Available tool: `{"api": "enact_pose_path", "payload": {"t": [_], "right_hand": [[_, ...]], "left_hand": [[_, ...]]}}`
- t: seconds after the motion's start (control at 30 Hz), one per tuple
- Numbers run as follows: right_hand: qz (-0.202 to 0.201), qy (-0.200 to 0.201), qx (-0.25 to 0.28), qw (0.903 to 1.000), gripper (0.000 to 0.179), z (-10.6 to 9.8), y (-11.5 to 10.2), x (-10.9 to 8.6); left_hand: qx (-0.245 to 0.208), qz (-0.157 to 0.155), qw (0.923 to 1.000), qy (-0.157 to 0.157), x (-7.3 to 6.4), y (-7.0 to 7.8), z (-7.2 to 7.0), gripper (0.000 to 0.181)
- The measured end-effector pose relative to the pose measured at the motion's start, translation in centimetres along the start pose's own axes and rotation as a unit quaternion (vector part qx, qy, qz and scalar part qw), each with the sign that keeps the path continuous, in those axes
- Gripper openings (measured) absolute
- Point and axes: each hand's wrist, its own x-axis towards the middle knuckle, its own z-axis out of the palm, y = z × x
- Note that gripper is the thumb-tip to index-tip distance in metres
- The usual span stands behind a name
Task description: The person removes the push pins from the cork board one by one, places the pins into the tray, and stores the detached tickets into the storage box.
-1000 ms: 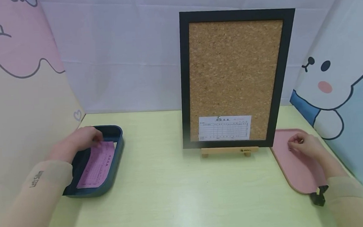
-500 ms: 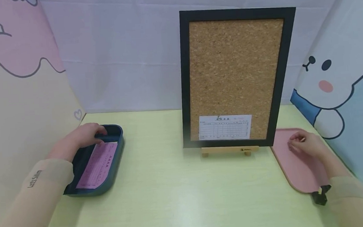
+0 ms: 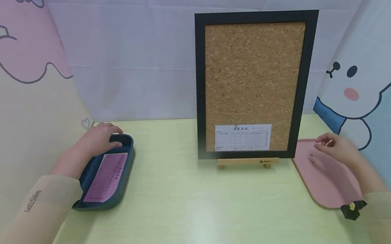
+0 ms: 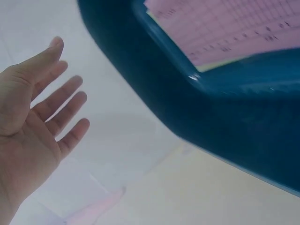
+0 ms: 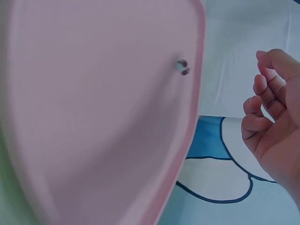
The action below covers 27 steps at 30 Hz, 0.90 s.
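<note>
My left hand [image 3: 99, 140] is over the far left of the dark blue tray [image 3: 129, 168], its fingers extended and empty in the left wrist view. A pink printed form [image 3: 107, 177] lies in that tray, with a pale sheet edge [image 4: 220, 64] showing beneath it. On the right, my right hand [image 3: 338, 148] is raised over the pink tray [image 3: 326, 188]. Its fingers are loosely bent, and nothing shows between them. Small shiny push pins [image 5: 182, 66] lie on the pink tray near its far end, apart from the fingers.
A black-framed cork board [image 3: 257, 76] stands on a small wooden easel [image 3: 247, 161] at the back. One white form [image 3: 242, 138] is pinned low on it. A black device [image 3: 353, 210] is by the right wrist. Printed cloth walls [image 3: 125, 47] enclose the table.
My left hand has let go of the pink form's far end and moved up toward the tray's back edge. My right hand has lifted off the push pins, slightly right.
</note>
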Motion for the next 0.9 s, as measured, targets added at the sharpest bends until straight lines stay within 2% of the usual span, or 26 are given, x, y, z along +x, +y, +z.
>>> {"api": "enact_pose_path", "payload": {"t": [0.13,0.27,0.5,0.67,0.8,0.9], "right_hand": [[0.0,0.026,0.0,0.9997,0.037,-1.0,-1.2,-0.5],[-0.01,0.048,-0.001,0.9988,0.038,-1.9,-2.2,-0.9],[-0.026,0.113,-0.002,0.9933,0.037,-2.7,-4.2,-1.3],[-0.038,0.168,0.009,0.985,0.034,-2.9,-6.4,-1.9],[-0.047,0.218,0.039,0.9741,0.029,-2.6,-8.3,-2.1],[-0.052,0.251,0.066,0.9643,0.027,-2.2,-9.7,-2.2]], "left_hand": [[0.004,-0.002,0.9996,0.029,0.0,1.6,-1.0,0.039],[-0.019,-0.013,0.9976,0.065,0.0,3.1,-1.4,0.039],[-0.06,-0.027,0.9873,0.144,0.0,5.8,-1.4,0.04],[-0.104,-0.046,0.9783,0.173,0.2,7.9,-1.4,0.052],[-0.141,-0.06,0.9714,0.182,0.3,9.4,-1.3,0.06],[-0.161,-0.057,0.9631,0.208,0.5,10.5,-0.9,0.061]]}}
